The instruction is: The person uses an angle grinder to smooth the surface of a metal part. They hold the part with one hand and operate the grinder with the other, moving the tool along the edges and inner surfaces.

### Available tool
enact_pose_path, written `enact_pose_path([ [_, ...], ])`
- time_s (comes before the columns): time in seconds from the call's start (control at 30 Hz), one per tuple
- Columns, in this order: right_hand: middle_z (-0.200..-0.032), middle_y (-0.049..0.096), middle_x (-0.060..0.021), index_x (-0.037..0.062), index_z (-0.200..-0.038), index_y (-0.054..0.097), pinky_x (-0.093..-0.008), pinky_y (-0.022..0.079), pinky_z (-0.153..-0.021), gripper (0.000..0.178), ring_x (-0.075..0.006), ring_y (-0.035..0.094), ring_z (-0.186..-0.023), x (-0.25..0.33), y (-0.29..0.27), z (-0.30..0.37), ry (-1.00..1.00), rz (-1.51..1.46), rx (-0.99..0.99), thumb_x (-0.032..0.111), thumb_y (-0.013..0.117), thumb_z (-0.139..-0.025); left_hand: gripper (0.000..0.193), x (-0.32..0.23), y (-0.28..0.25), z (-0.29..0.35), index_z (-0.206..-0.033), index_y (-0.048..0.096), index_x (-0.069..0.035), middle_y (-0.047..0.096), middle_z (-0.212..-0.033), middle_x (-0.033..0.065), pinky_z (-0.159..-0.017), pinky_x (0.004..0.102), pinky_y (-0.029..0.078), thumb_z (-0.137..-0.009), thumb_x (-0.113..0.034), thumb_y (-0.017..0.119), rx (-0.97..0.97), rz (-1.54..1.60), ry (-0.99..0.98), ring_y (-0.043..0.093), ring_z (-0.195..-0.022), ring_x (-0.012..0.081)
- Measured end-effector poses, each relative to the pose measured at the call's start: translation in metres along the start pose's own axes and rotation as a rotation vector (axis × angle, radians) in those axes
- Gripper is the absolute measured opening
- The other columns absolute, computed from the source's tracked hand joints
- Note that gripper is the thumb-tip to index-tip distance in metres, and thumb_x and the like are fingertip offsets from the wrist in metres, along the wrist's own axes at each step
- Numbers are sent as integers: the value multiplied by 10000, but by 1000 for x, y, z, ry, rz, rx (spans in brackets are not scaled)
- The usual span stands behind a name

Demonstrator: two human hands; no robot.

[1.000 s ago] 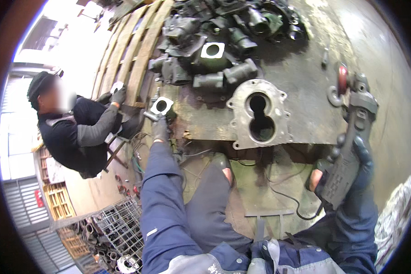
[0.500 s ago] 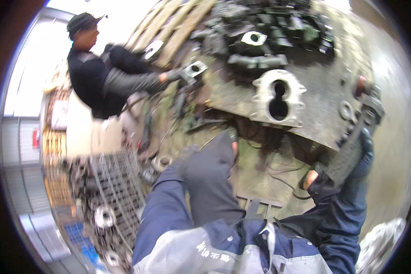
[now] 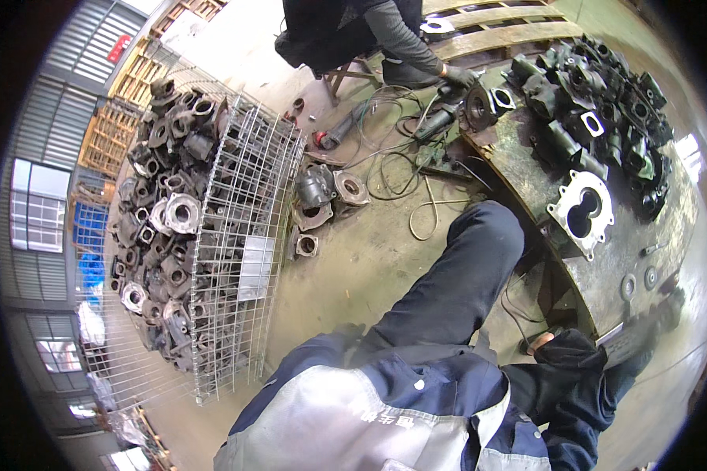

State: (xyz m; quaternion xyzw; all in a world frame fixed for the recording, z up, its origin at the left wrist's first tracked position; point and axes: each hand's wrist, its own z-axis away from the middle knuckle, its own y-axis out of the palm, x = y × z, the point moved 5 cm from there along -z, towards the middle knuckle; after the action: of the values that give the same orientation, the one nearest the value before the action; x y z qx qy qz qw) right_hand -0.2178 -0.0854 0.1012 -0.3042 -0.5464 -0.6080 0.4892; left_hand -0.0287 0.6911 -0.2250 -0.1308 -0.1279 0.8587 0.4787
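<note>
At the bench's near right edge is my right hand [image 3: 669,311], smeared by motion, its grey sleeve cuff stretched out. Whether anything is in its fingers cannot be made out. Two metal rings, one pale [image 3: 628,286] and one darker [image 3: 650,277], lie close to it on the workbench [image 3: 518,162]. A silver casting [image 3: 561,209] with a figure-eight opening and lugs round its rim sits on the bench, left of and beyond the rings. Beside my thigh my left hand [image 3: 349,334] shows as a dark blur, its fingers unclear.
Dark castings [image 3: 565,141] are heaped on the bench's far side. A wire cage [image 3: 239,204] full of castings stands left. Cables [image 3: 393,177], an angle grinder [image 3: 342,129] and loose castings [image 3: 318,188] lie on the floor. A co-worker's gloved hand [image 3: 459,77] touches a casting [image 3: 479,108].
The view has swung left, bringing the whole wire cage in. My right hand has come nearer along the bench edge. My left hand stays near my thigh.
</note>
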Motion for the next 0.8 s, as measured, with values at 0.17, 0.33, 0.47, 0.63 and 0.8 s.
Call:
enact_pose_path([
  [0.17, -1095, 725, -153, 56, -1332, 638, -452, 619, -787, 428, -279, 729, -862, 7, -20, 14, -25, 63, -43, 348, 612, -1021, 421, 14, -57, -89, -1209, 705, -18, 739, -968, 100, -701, 342, 582, -1018, -392, 701, -285, 580, 187, 696, -838, 167],
  [0.33, -1073, 723, -147, 57, -1299, 641, -447, 616, -777, 405, -273, 728, -852, 7, -31, 29, -34, 120, -97, 348, 626, -1017, 438, -57, -170, -149, -1241, 632, 21, 713, -954, 83, -679, 313, 561, -983, -302, 775, -505, 706, 381, 668, -832, 161],
  [0.47, -1057, 721, -141, 58, -1272, 644, -442, 615, -769, 388, -269, 727, -844, 2, -41, 38, -26, 146, -151, 349, 638, -1014, 474, -131, -245, -169, -1315, 607, -17, 715, -1067, 109, -795, 363, 561, -967, -313, 736, -583, 712, 610, 674, -956, 179],
  [0.63, -1036, 718, -135, 59, -1238, 647, -437, 613, -758, 369, -264, 726, -833, 4, -58, 41, 0, 162, -203, 349, 653, -1010, 416, -227, -279, -132, -1272, 645, -25, 738, -1057, 134, -830, 414, 574, -961, -278, 757, -748, 148, 781, 707, -970, 273],
  [0.8, -1014, 716, -128, 61, -1204, 650, -431, 610, -748, 351, -259, 724, -823, 24, -90, 68, -59, 67, -285, 349, 668, -1006, 470, -324, -276, -109, -1269, 697, -106, 729, -1126, 214, -905, 557, 537, -909, -404, 743, -775, -604, 829, 691, -1047, 435],
])
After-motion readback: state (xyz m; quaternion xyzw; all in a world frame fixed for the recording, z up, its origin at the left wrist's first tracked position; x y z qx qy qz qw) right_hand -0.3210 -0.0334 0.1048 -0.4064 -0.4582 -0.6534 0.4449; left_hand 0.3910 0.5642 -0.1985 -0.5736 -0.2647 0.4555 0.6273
